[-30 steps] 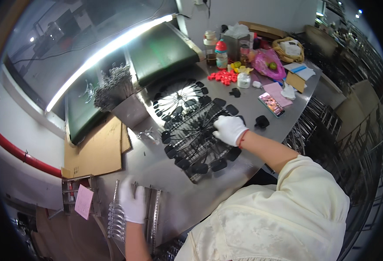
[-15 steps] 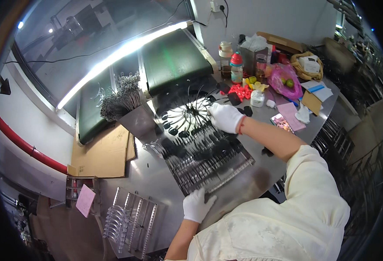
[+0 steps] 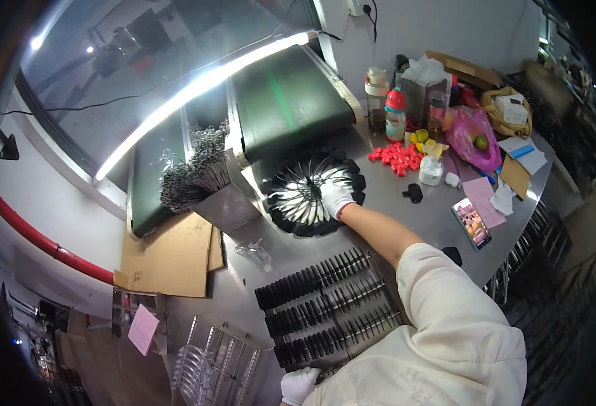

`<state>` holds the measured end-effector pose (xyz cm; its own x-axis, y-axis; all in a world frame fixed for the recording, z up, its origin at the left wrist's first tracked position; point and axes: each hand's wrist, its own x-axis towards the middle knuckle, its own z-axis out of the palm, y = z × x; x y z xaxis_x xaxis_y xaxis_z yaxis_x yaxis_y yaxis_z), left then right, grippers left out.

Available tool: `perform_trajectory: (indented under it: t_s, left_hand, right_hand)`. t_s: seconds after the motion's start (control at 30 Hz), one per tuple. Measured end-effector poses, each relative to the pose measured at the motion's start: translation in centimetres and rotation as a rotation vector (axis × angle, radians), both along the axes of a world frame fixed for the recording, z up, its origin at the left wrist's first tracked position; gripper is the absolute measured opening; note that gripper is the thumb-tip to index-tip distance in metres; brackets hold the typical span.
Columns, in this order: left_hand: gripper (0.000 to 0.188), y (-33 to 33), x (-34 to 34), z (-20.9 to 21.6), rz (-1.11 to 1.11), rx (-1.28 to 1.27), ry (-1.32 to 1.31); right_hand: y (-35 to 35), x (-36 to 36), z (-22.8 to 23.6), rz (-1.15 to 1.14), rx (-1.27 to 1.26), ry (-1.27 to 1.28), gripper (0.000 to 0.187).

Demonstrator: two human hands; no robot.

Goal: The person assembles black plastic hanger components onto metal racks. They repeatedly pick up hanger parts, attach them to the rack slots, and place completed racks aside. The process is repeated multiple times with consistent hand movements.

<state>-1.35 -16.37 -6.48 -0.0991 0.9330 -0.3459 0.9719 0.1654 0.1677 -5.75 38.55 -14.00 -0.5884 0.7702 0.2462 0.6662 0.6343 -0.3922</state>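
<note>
A ring of black, paddle-ended pieces with thin stems [image 3: 292, 224] fans out over a brightly lit white round surface. Over the right side of this ring, my right hand [image 3: 338, 197] in a white glove has its fingers drawn together among the stems near the centre. What they pinch is lost against the glare. A flat rack [image 3: 371, 296] carries several rows of similar black pieces and lies close to my body. At its near left corner, my gloved left hand [image 3: 299, 386] is closed on the rack's edge; the picture's lower part cuts off the wrist.
A metal bin of wire-like stems [image 3: 227, 203] stands left of the ring, before green-belted conveyors [image 3: 291, 101] and a lit tube. Bottles [image 3: 394, 122], red pieces [image 3: 398, 158], a pink bag [image 3: 475, 139] and a phone [image 3: 472, 224] sit rightward. Clear-lens racks [image 3: 227, 358] stand lower left.
The rack has come toward my body, away from the ring it overlapped, with my left hand at its corner. My right hand has moved inward over the ring. The whole view has shifted.
</note>
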Motion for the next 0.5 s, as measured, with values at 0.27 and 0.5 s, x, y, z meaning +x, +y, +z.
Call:
perform_trajectory:
  t_s: [0.27, 0.5]
  left_hand:
    - [0.031, 0.4, 0.4, -1.3, -0.001, 0.533, -0.006]
    - [0.037, 5.8, 2.3, 0.0, 0.171, 0.634, -0.067]
  right_hand:
    - [-2.7, 16.5, 12.7, 0.095, 0.078, 0.145, 0.025]
    - [-11.3, 35.6, 14.0, 0.041, -0.257, -0.489, 0.068]
